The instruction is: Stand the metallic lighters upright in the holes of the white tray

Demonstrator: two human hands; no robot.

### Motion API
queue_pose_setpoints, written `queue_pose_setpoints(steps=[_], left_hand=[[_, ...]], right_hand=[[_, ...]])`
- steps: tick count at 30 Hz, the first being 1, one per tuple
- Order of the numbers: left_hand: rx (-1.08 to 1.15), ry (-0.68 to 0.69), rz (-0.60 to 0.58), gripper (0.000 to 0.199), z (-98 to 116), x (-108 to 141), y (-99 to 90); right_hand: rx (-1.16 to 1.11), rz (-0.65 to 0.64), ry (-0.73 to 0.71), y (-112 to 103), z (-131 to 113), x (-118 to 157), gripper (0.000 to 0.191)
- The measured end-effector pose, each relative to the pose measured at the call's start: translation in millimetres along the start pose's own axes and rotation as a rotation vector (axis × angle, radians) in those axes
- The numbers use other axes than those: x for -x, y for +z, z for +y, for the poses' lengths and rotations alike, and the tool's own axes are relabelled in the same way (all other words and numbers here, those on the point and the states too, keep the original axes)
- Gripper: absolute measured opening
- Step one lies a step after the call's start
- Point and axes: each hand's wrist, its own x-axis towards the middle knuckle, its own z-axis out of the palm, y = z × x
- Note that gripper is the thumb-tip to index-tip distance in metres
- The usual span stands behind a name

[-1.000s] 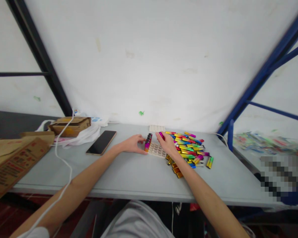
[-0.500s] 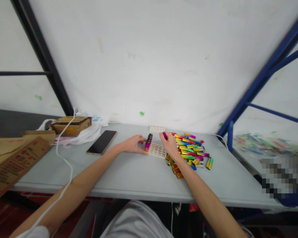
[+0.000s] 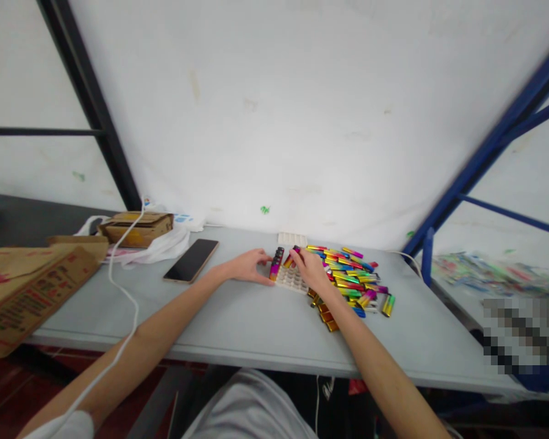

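My left hand (image 3: pixel 251 267) curves around the left end of a white tray (image 3: pixel 289 279) with rows of pockets. Its thumb rests at the near corner and its fingertips touch a row of lighters (image 3: pixel 274 271), purple to orange with black tops, standing along that edge. Pinched in my right hand (image 3: pixel 309 268) is another shiny lighter (image 3: pixel 290 258), tilted over the tray just right of the row. A loose pile of metallic lighters (image 3: pixel 348 283) in gold, green, red, blue and purple lies beside my right wrist. My right hand covers part of the tray.
A second white tray (image 3: pixel 293 239) sits by the wall. Left of my hands lies a phone (image 3: pixel 191 261), with a small cardboard box (image 3: pixel 139 228), a plastic bag (image 3: pixel 165 247) and a larger carton (image 3: pixel 41 286) beyond. A white cable (image 3: pixel 125 292) hangs over my left arm.
My right hand has brought its lighter down and left, from above the tray to beside the standing row. My left hand keeps its place at the tray's end.
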Motion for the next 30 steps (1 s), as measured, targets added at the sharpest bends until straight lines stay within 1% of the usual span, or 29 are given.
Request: queue_pose_setpoints(steps=[5,7,10,13,16,18,20,23,25,26,28,30], left_hand=[[-0.004,0.001,-0.005,0.061,-1,-1,0.6],[-0.017,-0.005,-0.008,0.060,-1,-1,0.5],[-0.031,-0.005,-0.003,0.060,1,0,0.0],[-0.033,-0.005,-0.006,0.062,2,0,-0.9],[-0.044,-0.008,-0.011,0.065,3,1,-1.3],[-0.056,-0.009,-0.010,0.067,3,1,-1.3],[-0.059,-0.014,-0.003,0.068,3,1,-1.2],[-0.052,-0.026,0.005,0.067,5,2,-1.4],[-0.056,-0.034,0.006,0.067,6,2,-1.5],[-0.063,-0.037,0.004,0.067,7,2,-1.4],[-0.078,-0.044,-0.003,0.067,7,2,-1.1],[-0.085,-0.049,-0.009,0.067,6,2,-0.6]], right_hand=[[0.137,-0.166,-0.115,3,2,0,0.015],[0.176,-0.198,-0.142,4,2,0,0.013],[0.196,-0.187,-0.153,-1,3,-1,0.016],[0.173,-0.126,-0.133,-16,9,0,0.025],[0.252,-0.089,-0.034,-39,23,4,0.030],[0.317,-0.127,0.047,-54,33,8,0.027],[0.327,-0.207,0.075,-70,42,13,0.023],[0.234,-0.302,-0.010,-90,50,21,0.018],[0.179,-0.349,-0.064,-97,52,24,0.021],[0.175,-0.380,-0.067,-98,52,24,0.024],[0.220,-0.436,-0.018,-95,54,24,0.028],[0.294,-0.447,0.038,-89,55,22,0.026]])
